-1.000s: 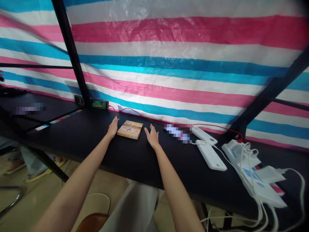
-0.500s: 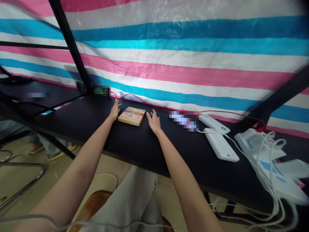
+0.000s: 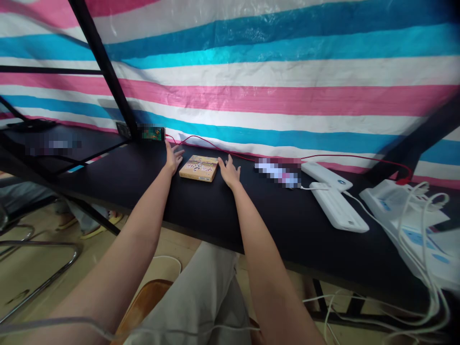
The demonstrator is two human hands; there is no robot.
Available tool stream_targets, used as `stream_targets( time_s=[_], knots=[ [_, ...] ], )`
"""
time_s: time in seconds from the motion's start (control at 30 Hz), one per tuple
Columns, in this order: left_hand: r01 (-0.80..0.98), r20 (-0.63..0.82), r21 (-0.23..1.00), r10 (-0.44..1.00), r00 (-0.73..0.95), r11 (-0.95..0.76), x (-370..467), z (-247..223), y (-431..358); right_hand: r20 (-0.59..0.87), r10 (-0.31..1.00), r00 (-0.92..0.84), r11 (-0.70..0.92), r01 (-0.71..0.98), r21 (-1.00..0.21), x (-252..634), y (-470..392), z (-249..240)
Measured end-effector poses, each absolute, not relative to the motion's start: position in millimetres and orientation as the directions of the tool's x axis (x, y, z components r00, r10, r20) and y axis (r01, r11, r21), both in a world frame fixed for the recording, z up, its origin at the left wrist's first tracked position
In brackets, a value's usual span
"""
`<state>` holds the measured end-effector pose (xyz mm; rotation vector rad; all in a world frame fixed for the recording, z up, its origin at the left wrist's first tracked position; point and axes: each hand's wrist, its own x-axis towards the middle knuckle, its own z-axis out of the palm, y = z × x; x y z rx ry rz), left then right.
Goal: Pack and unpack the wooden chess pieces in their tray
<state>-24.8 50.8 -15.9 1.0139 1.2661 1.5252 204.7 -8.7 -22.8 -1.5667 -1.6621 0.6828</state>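
Box (image 3: 199, 169), flat and tan, lies on the black tabletop (image 3: 204, 211) between the left hand (image 3: 173, 159) and the right hand (image 3: 229, 172). Both have fingers loosely spread, grasping nothing; whether the right touches its edge is unclear. Dark brush-like lettering on top and a pale front label are too small to read. Rightward lie two white devices (image 3: 338, 207), their markings illegible.
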Motion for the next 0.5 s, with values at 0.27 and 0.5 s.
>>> stream_targets(
  time_s=[0.27, 0.5],
  knots=[
    [0.149, 0.083, 0.985, 0.996, 0.034, -0.087, -8, -20, 52, 0.152, 0.982, -0.109, 0.187, 0.576, -0.796, 204, -9, -20],
    [-0.037, 0.255, 0.967, 0.962, 0.096, -0.253, -11, 3, 38, 0.219, 0.968, -0.119, 0.249, 0.460, -0.852, 195, -15, -15]
  ],
)
